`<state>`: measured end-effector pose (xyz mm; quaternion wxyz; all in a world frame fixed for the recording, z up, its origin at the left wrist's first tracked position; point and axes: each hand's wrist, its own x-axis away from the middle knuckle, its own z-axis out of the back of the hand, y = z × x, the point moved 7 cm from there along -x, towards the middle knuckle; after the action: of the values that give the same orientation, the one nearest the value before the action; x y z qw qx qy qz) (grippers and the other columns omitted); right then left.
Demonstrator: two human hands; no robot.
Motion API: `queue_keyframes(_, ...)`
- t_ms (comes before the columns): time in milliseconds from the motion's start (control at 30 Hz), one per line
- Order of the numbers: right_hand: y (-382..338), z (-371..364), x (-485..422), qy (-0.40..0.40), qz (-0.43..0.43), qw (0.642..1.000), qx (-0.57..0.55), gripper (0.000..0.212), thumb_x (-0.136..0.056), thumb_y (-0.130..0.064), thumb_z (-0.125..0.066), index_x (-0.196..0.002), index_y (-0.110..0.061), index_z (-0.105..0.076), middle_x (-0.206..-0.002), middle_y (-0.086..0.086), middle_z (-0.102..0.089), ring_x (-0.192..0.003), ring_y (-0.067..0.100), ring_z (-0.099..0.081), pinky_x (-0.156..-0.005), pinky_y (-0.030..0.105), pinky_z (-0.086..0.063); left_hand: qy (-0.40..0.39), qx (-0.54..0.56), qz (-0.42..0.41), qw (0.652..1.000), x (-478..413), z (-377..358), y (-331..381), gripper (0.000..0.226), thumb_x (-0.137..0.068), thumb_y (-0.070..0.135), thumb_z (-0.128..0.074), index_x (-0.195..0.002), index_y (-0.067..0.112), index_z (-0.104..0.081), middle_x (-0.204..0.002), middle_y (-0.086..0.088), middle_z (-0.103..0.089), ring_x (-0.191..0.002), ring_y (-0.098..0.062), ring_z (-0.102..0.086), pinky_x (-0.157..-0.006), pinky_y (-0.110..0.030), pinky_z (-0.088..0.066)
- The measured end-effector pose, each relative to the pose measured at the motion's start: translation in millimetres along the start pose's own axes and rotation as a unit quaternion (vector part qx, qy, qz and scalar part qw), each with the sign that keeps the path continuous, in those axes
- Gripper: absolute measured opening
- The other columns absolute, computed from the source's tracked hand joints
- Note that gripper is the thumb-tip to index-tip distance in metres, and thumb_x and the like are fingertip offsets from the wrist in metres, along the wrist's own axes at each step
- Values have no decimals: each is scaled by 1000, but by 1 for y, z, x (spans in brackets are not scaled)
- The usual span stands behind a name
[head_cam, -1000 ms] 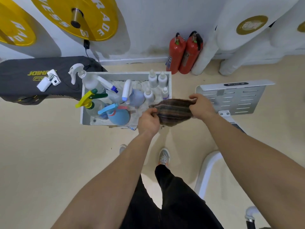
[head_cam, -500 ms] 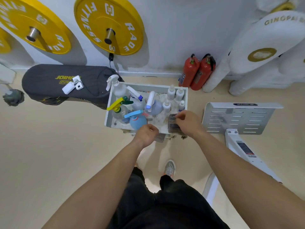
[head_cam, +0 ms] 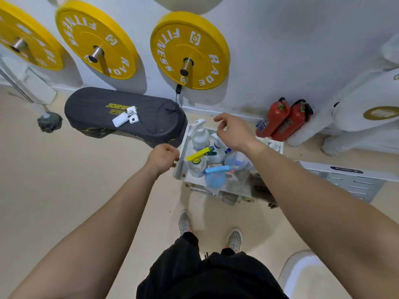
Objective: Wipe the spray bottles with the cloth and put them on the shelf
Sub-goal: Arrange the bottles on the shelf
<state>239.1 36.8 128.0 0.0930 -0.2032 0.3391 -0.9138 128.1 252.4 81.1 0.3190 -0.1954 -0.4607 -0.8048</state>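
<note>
A low white shelf [head_cam: 181,167] on the floor holds several spray bottles: a white one [head_cam: 199,134] at the back left, one with a yellow trigger [head_cam: 197,158], and a blue one with a light-blue trigger [head_cam: 216,178]. The striped brown cloth [head_cam: 260,187] lies on the shelf's right end, partly hidden by my right forearm. My right hand [head_cam: 232,132] hovers over the back bottles with loose, spread fingers and holds nothing. My left hand [head_cam: 163,157] hangs just left of the shelf's edge, fingers loosely curled, empty.
A black padded bench [head_cam: 121,117] with small white devices [head_cam: 125,118] lies left of the shelf. Yellow weight plates [head_cam: 190,50] hang on the wall. Two red fire extinguishers [head_cam: 285,119] stand to the right. A grey slotted metal plate [head_cam: 354,182] is at far right. My feet [head_cam: 185,222] stand below.
Both hands have let go of the cloth, which now lies on the shelf's right end. My right hand rose over the bottles; my left moved off the shelf's left side.
</note>
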Motion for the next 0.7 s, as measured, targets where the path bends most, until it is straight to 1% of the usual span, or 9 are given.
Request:
queue_keyframes(67,-8,-9,-17,-32,4,999,39,48,-94,-9,-53,-141,-22,-55,-130,6,-60,-116,24,-59,-95,32,-46,23,6,-40,999,-21,7,18,7,-89,17,-67,-96,16,-64,-91,-4,-69,-78,-24,-66,-67,-27,-47)
queue_keyframes(133,-10,-18,-33,-56,-5,996,73,54,-94,-7,-55,-146,-23,-50,-139,9,-53,-124,26,-55,-104,37,-45,23,-16,-84,996,-39,6,36,27,-86,21,-74,-111,18,-63,-89,2,-66,-83,-19,-65,-77,-28,-46)
queue_keyframes(200,-11,-26,-46,-70,-22,994,86,57,-93,-8,-57,-148,-25,-47,-142,8,-52,-128,26,-54,-106,38,-44,15,-49,-127,991,-52,0,53,45,-85,28,-76,-126,20,-58,-96,4,-62,-82,-13,-60,-78,-28,-45)
queue_keyframes(333,11,-33,-58,-84,-104,979,155,52,-91,-23,-61,-142,-22,-51,-136,5,-60,-120,26,-58,-99,38,-50,-24,-101,-191,976,-73,-17,75,63,-85,41,-76,-141,27,-51,-115,2,-60,-100,-17,-56,-86,-31,-47)
queue_keyframes(400,27,-39,-55,-116,-136,963,204,39,-87,-32,-65,-123,-15,-64,-114,7,-69,-101,27,-64,-82,36,-54,-44,-109,-214,970,-81,-25,78,60,-85,40,-76,-139,25,-55,-118,-2,-62,-105,-19,-57,-91,-32,-46)
queue_keyframes(467,40,-48,-48,-140,-147,956,212,30,-83,-38,-68,-99,-12,-70,-84,5,-71,-79,26,-67,-63,30,-49,-53,-126,-236,962,-86,-31,80,46,-87,35,-74,-130,22,-63,-117,-6,-66,-108,-24,-60,-93,-35,-47)
queue_keyframes(500,44,-51,-46,-140,-148,956,211,29,-84,-40,-68,-93,-12,-70,-77,4,-69,-76,27,-66,-59,30,-45,-49,-140,-252,956,-87,-32,81,34,-90,32,-70,-122,19,-68,-112,-8,-68,-105,-28,-61,-89,-35,-48)
queue_keyframes(600,50,-54,-42,-111,-138,958,225,28,-90,-45,-66,-96,-18,-66,-85,3,-67,-83,27,-62,-60,32,-40,-34,-179,-298,937,-84,-33,86,18,-97,19,-58,-95,5,-69,-93,-17,-68,-90,-39,-60,-76,-37,-42)
queue_keyframes(700,46,-55,-45,-91,-117,960,236,23,-94,-44,-63,-104,-24,-69,-89,2,-65,-84,27,-60,-61,32,-40,-21,-181,-312,932,-81,-26,86,20,-98,17,-55,-92,3,-68,-90,-18,-69,-86,-40,-59,-74,-41,-44)
